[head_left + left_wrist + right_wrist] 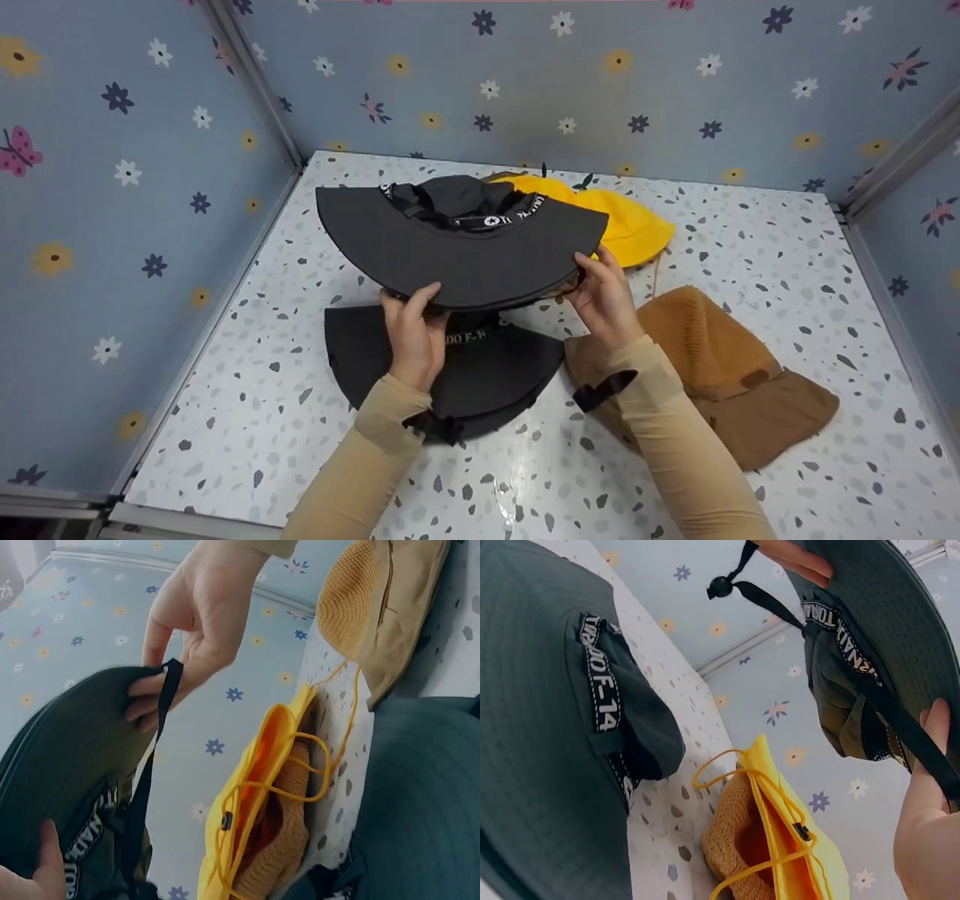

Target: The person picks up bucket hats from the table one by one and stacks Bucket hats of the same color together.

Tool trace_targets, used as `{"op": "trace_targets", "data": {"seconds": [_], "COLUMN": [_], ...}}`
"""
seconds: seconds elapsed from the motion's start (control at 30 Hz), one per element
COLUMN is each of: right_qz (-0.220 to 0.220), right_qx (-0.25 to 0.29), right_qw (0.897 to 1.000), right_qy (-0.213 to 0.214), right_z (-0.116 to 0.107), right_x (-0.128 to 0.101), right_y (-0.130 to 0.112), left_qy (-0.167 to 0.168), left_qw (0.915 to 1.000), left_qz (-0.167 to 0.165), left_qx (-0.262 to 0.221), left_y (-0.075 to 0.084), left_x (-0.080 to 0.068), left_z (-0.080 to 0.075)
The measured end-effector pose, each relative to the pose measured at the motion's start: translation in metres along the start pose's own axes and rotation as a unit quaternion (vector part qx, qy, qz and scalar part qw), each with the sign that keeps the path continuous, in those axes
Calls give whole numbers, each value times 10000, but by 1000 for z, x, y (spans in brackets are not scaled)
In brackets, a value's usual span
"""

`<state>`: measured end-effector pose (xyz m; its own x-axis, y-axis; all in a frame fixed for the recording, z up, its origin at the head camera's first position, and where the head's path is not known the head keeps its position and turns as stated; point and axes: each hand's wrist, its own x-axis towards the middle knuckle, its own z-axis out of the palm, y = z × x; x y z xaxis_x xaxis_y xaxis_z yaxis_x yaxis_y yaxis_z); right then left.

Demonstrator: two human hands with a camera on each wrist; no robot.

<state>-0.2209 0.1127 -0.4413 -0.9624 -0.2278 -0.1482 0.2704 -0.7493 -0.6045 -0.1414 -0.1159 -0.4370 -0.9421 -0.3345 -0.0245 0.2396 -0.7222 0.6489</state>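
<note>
A black wide-brimmed hat (457, 240) with a lettered band is held above the table by both hands. My left hand (412, 319) grips the near edge of its brim, thumb on top. My right hand (598, 289) pinches the brim's right edge together with the black chin strap (154, 757). In the left wrist view the right hand (191, 622) shows pinching brim and strap. The right wrist view shows the held hat (877, 622) from below with its cord stopper (720, 587). A second black hat (465, 375) lies flat on the table under the hands.
A yellow bucket hat (626, 217) with a woven hat tucked inside (289, 817) lies behind. A brown knitted-and-fabric hat (727, 375) lies right of my right arm. Blue flowered walls (135, 225) enclose the speckled table (750, 225) on three sides.
</note>
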Motion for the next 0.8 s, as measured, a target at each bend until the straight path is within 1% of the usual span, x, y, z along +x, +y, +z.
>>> {"op": "trace_targets", "data": {"seconds": [0.13, 0.23, 0.4, 0.5, 0.63, 0.73, 0.8], "right_qz": [-3, -25, -28, 4, 29, 70, 158], "right_qx": [-25, -131, -420, -556, -732, -854, -933], "right_qw": [10000, 9999, 9989, 9981, 9963, 9946, 9936], "right_qy": [50, 79, 193, 271, 461, 587, 620], "right_z": [-7, -13, -21, -28, -37, -43, -45], "right_x": [-3, -7, -13, -15, -18, -20, -22], "right_y": [-3, -5, -7, -6, -3, 1, 4], "left_qy": [156, 229, 157, 217, 533, 704, 730], "left_qw": [9996, 9988, 9946, 9882, 9738, 9640, 9603], "left_qz": [-231, -420, -757, -884, -1023, -1135, -1183], "left_qx": [-7, 86, 690, 1229, 1957, 2297, 2418], "left_y": [3, 7, 18, 23, 29, 33, 35], "left_x": [3, 7, 11, 11, 12, 12, 13], "left_z": [-7, -14, -28, -39, -56, -67, -74]}}
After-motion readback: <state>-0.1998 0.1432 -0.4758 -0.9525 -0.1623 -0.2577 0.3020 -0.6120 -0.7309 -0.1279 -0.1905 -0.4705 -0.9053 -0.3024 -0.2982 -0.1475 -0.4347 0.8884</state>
